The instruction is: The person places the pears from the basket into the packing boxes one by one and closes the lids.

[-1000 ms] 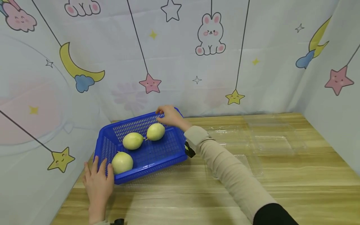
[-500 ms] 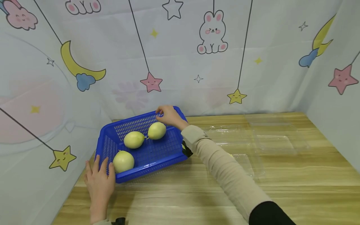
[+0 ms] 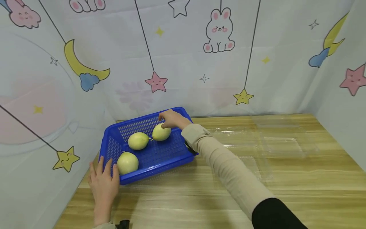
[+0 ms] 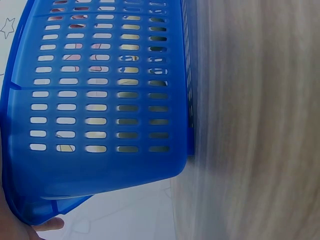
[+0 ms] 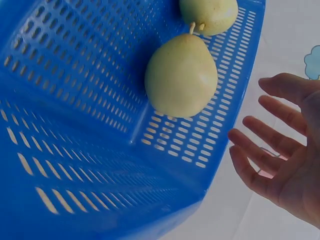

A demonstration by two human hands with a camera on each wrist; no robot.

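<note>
A blue plastic basket with slotted walls stands at the left of the table, and three pale yellow-green pears lie inside. One pear sits in the near left corner; another pear and the far pear lie stem to stem near the back wall. My left hand rests on the basket's near left corner, its fingers extended along the rim. Over the far pear is my right hand, with loosely bent fingers and nothing held; the right wrist view shows a gap between its fingers and that pear.
Clear plastic trays or boxes lie on the wooden table to the right of the basket, hard to make out. Behind the table hangs a white cloth printed with stars, moons and rabbits.
My right hand has come down slightly toward the far pear, its fingers spreading wider. My left hand stays on the basket corner. The head view has shifted a little.
</note>
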